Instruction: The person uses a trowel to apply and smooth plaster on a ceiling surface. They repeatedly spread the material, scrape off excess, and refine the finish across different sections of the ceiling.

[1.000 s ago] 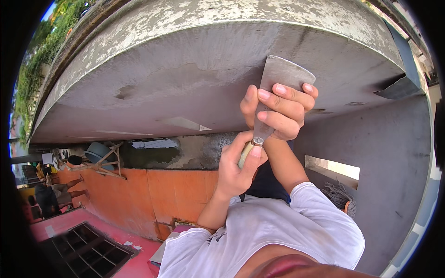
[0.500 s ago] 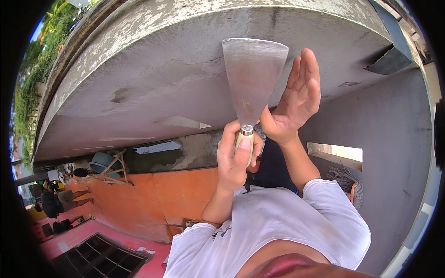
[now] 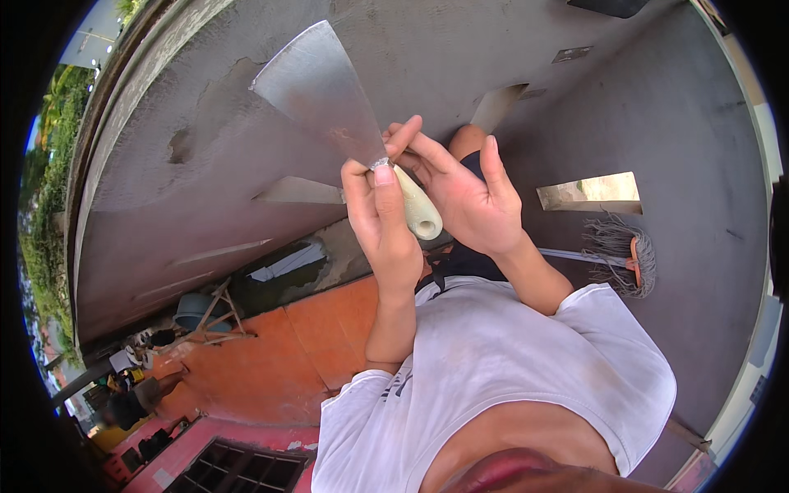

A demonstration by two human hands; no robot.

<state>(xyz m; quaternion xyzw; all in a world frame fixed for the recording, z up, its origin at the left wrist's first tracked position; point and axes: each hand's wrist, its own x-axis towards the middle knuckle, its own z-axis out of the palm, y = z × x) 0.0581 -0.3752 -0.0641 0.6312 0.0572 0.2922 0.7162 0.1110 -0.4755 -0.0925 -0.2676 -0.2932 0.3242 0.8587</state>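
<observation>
Left hand (image 3: 385, 238) pinches scraper (image 3: 325, 94) at its neck, thumb on top. Long axis slants: blade toward upper left of view, pale handle (image 3: 415, 201) angled down toward right palm. Right hand (image 3: 478, 205), fingers spread, just beside handle; contact unclear.

Grey mop (image 3: 643, 267) at right of frame; greenery (image 3: 45, 222) along left edge; blue-grey basin (image 3: 196, 310) and wooden stand (image 3: 224, 317), lower left; dark barred window (image 3: 234, 470) at bottom left.
</observation>
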